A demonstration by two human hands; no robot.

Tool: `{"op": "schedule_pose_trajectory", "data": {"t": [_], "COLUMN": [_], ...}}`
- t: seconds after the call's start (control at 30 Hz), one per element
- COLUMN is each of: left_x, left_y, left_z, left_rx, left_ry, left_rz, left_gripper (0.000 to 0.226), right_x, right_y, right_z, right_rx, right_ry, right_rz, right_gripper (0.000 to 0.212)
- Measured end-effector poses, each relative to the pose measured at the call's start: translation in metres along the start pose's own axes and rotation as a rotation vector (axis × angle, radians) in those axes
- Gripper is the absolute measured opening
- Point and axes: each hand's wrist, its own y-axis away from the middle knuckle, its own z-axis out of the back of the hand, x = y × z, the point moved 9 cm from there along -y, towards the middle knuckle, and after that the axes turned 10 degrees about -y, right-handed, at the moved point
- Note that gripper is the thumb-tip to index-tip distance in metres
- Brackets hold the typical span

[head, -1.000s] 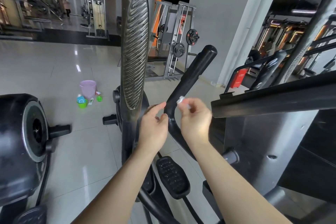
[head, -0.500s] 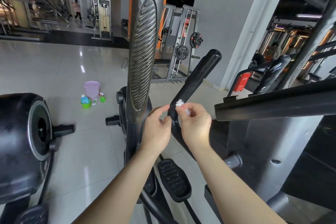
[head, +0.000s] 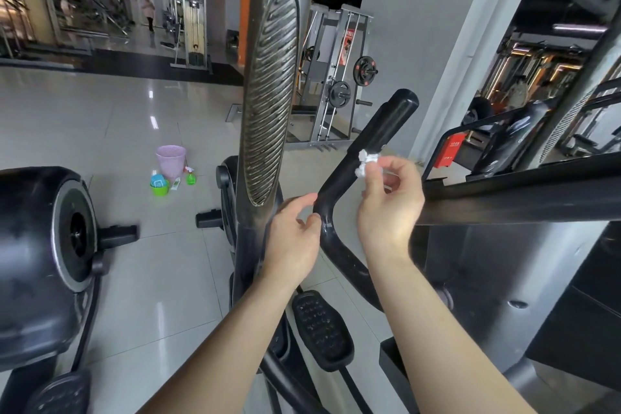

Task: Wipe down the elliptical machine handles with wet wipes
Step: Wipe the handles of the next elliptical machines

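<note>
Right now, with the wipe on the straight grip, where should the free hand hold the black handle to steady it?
Probably at the bend of the black handle, coming from its left. The tube there is bare and the left hand touches it, leaving the straight part above free for the right hand and its wet wipe.

The wet wipe [head: 364, 163] sits half buried in the right hand [head: 389, 208] and its pinch. The handle [head: 369, 141] hides its lower run behind that forearm. The silver post [head: 268, 77] runs off frame at twelve o'clock, and the black flywheel housing [head: 33, 262] is clipped at nine.
</note>
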Motion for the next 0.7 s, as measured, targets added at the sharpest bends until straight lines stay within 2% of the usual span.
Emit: {"op": "schedule_pose_trajectory", "data": {"t": [0.1,0.23,0.3,0.4,0.5,0.63,0.7], "left_x": [0.003,0.000,0.002,0.008,0.014,0.022,0.027], "left_y": [0.001,0.005,0.008,0.011,0.016,0.021,0.021], "left_z": [0.000,0.001,0.000,-0.002,-0.003,-0.003,-0.003], "left_rx": [0.005,0.015,0.019,0.011,-0.001,-0.005,-0.005], "left_ry": [0.024,0.045,0.054,0.070,0.062,0.040,0.042], "left_rz": [0.019,0.021,0.027,0.029,0.029,0.044,0.069], "left_gripper": [0.037,0.040,0.043,0.045,0.046,0.046,0.046], "right_x": [-0.003,-0.007,-0.017,-0.034,-0.055,-0.065,-0.056], "right_y": [0.004,0.010,0.011,0.016,0.026,0.030,0.025], "right_z": [-0.001,0.005,0.003,-0.003,-0.012,-0.015,-0.006], "right_rx": [-0.021,-0.054,-0.034,0.032,0.210,0.603,0.621], "right_ry": [-0.043,-0.002,0.018,0.074,0.206,0.506,0.536], "right_rz": [-0.046,-0.086,-0.104,-0.170,-0.239,-0.279,-0.249], "right_gripper": [0.005,0.015,0.011,0.018,0.016,0.019,0.017]}}
